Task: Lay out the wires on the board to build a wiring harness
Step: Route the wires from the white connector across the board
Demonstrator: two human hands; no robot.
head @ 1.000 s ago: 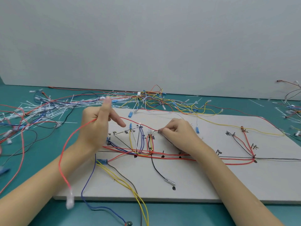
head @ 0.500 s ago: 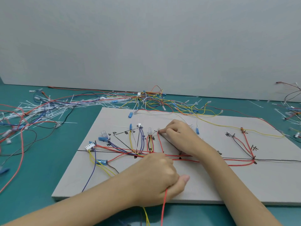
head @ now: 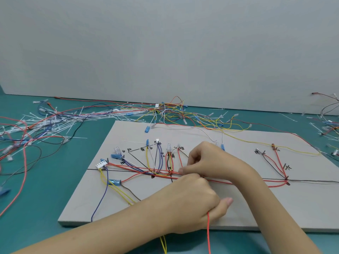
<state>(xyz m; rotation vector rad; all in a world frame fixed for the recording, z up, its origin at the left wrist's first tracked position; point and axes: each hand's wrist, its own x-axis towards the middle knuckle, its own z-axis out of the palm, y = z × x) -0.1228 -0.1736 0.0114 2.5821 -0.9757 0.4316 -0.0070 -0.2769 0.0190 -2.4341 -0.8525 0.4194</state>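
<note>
Both hands work over a grey board (head: 275, 208) on a teal table (head: 36, 208). Nearest the camera, the left hand (head: 194, 204) is curled into a fist around a red wire (head: 208, 233), which drops from under the thumb past the board's front edge and out of view at the bottom. Just beyond it, the right hand (head: 211, 160) rests knuckles-up on the board, its fingers bent and their tips pressed down at the bundle of red wires (head: 161, 173) running along the board's drawn centre line; whether it pinches a single strand cannot be made out.

Left of the hands, a white connector (head: 101, 165) lies on the centre line, with yellow wires (head: 117, 191) and a purple wire (head: 100, 202) trailing from that end toward the front edge. A blue terminal (head: 115, 182) lies beside them. Farther back, short yellow, white, purple and red leads rise to handwritten labels (head: 146, 149). On the board's right side, red and dark wires fan up from a junction (head: 286, 178) near more labels.

Beyond the board, a tangle of loose wires (head: 170, 112) lies along the back of the table, and white cable ties (head: 55, 121) are scattered to the far left. A pale wall (head: 165, 43) stands behind.
</note>
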